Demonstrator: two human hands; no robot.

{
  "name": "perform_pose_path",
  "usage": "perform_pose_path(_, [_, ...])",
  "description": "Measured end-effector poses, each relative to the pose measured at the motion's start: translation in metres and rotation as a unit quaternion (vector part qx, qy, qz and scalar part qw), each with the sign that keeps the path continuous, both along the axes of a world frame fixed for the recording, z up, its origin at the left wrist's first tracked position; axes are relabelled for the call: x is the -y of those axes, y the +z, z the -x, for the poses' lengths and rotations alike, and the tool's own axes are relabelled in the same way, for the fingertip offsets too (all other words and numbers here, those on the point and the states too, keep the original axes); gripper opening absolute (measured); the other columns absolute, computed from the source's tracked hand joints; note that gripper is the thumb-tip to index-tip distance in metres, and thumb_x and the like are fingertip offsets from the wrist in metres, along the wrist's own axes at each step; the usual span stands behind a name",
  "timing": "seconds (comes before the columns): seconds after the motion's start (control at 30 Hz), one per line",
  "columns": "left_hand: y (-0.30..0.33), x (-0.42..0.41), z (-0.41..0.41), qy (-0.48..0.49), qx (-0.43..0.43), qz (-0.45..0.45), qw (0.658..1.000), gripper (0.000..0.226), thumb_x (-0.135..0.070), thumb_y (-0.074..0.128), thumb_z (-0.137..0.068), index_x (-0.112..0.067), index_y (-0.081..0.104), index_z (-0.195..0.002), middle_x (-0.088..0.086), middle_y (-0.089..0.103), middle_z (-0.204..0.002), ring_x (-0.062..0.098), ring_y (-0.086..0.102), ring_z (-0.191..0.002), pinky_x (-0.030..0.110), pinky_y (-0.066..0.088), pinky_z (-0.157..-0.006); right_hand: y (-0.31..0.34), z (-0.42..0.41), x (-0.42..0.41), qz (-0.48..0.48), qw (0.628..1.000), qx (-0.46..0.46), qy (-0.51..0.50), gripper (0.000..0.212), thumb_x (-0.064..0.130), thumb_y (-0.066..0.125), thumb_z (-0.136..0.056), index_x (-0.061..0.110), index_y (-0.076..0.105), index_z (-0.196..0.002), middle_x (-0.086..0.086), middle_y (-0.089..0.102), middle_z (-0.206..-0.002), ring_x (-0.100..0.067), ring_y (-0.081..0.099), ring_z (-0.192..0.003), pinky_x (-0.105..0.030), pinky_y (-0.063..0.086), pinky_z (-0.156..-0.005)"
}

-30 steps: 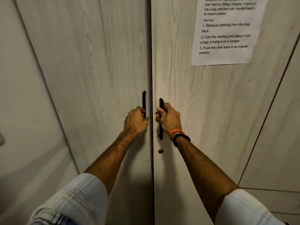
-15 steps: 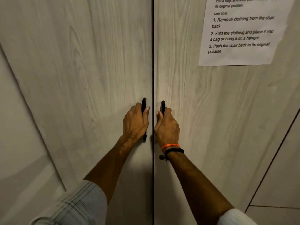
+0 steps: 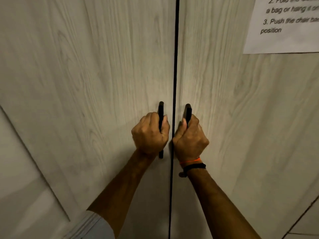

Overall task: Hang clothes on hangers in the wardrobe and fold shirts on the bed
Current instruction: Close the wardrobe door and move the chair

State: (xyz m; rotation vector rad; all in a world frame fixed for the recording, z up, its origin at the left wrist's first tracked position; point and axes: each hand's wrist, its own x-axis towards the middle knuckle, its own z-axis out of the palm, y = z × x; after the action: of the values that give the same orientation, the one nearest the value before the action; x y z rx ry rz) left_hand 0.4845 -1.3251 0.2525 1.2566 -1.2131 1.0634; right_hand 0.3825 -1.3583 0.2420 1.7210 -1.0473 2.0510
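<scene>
Your left hand [image 3: 150, 134] curls around the left handle [image 3: 160, 110] and your right hand [image 3: 189, 139] around the right handle [image 3: 188, 112], either side of the wardrobe doors' [image 3: 103, 75] closed centre seam. A printed sheet [image 3: 283, 26] sits at the right door's upper right corner.

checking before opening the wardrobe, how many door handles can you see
2. The left handle is on the left door, gripped by the left hand. The right handle is on the right door, gripped by the right hand. Both are partly hidden by the hands.
</scene>
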Motion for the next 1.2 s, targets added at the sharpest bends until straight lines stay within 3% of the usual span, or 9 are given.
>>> perform_pose_path(0.1, [0.001,-0.001,0.001,-0.009,0.008,-0.014,1.0,0.038,-0.027,0.047,-0.1,-0.005,0.057,-0.07,0.005,0.05,-0.06,0.014,0.041,-0.05,0.022,0.024,-0.051,0.003,-0.001,0.001,-0.023,1.0,-0.002,0.001,0.029,0.028,0.035,-0.104,0.009,0.056,-0.108,-0.004,0.061,-0.065,-0.017,0.054,-0.049,-0.019,0.033,-0.047])
perform_pose_path(0.33, [0.01,-0.028,0.012,-0.014,-0.062,-0.155,0.986,0.045,-0.041,0.035,-0.104,-0.008,0.055,-0.082,0.007,0.054,-0.068,0.02,0.05,-0.057,0.031,0.04,-0.046,0.011,0.011,-0.024,-0.158,0.982,-0.038,0.095,0.027,0.022,0.045,-0.102,0.003,0.059,-0.117,-0.009,0.061,-0.075,-0.022,0.056,-0.062,-0.026,0.035,-0.053])
perform_pose_path(0.47, [0.019,-0.043,0.017,-0.076,-0.134,-0.28,0.947,0.036,-0.037,0.043,-0.104,-0.004,0.055,-0.098,0.012,0.059,-0.088,0.027,0.056,-0.079,0.037,0.043,-0.064,0.024,0.028,-0.04,-0.275,0.942,-0.076,0.176,0.023,0.022,0.04,-0.104,0.008,0.051,-0.119,-0.01,0.061,-0.085,-0.029,0.059,-0.074,-0.034,0.041,-0.059])
perform_pose_path(0.57, [0.025,-0.06,0.017,-0.127,-0.178,-0.38,0.899,0.029,-0.028,0.052,-0.101,-0.006,0.053,-0.119,0.013,0.058,-0.112,0.028,0.057,-0.101,0.039,0.048,-0.084,0.036,0.046,-0.055,-0.352,0.904,-0.113,0.215,0.024,0.018,0.044,-0.103,0.007,0.05,-0.123,-0.014,0.065,-0.103,-0.031,0.062,-0.092,-0.03,0.041,-0.069])
perform_pose_path(0.67, [0.03,-0.079,0.022,-0.173,-0.233,-0.432,0.854,0.05,-0.025,0.066,-0.093,-0.01,0.045,-0.136,0.011,0.054,-0.131,0.027,0.054,-0.119,0.039,0.046,-0.103,0.039,0.064,-0.065,-0.408,0.868,-0.16,0.232,0.037,0.018,0.055,-0.098,0.007,0.048,-0.133,-0.014,0.062,-0.125,-0.031,0.059,-0.113,-0.033,0.047,-0.091])
perform_pose_path(0.77, [0.032,-0.094,0.029,-0.186,-0.267,-0.443,0.835,0.066,-0.028,0.074,-0.087,-0.011,0.041,-0.142,0.009,0.051,-0.14,0.027,0.051,-0.127,0.039,0.044,-0.107,0.037,0.079,-0.082,-0.43,0.851,-0.173,0.248,0.058,0.02,0.068,-0.091,0.01,0.042,-0.142,-0.012,0.056,-0.137,-0.029,0.055,-0.124,-0.036,0.044,-0.106])
perform_pose_path(0.93, [0.025,-0.113,0.039,-0.176,-0.266,-0.458,0.83,0.073,-0.032,0.075,-0.087,-0.012,0.038,-0.146,0.01,0.042,-0.149,0.028,0.045,-0.134,0.042,0.041,-0.111,0.025,0.097,-0.11,-0.425,0.857,-0.159,0.244,0.057,0.02,0.071,-0.088,0.013,0.047,-0.139,-0.008,0.055,-0.137,-0.024,0.056,-0.121,-0.031,0.046,-0.099])
perform_pose_path(1.1, [0.007,-0.13,0.055,-0.204,-0.266,-0.472,0.815,0.062,-0.031,0.075,-0.086,-0.014,0.047,-0.139,0.008,0.05,-0.14,0.024,0.053,-0.123,0.035,0.046,-0.103,0.008,0.119,-0.13,-0.423,0.866,-0.148,0.219,0.052,0.024,0.074,-0.087,0.016,0.052,-0.133,-0.002,0.057,-0.131,-0.011,0.056,-0.103,-0.02,0.047,-0.081])
perform_pose_path(1.2, [-0.004,-0.136,0.071,-0.222,-0.27,-0.486,0.801,0.056,-0.028,0.074,-0.087,-0.014,0.05,-0.136,0.007,0.053,-0.138,0.023,0.054,-0.121,0.028,0.047,-0.095,-0.008,0.143,-0.142,-0.423,0.873,-0.152,0.19,0.048,0.025,0.073,-0.087,0.016,0.054,-0.13,-0.003,0.058,-0.129,-0.01,0.057,-0.099,-0.026,0.051,-0.086])
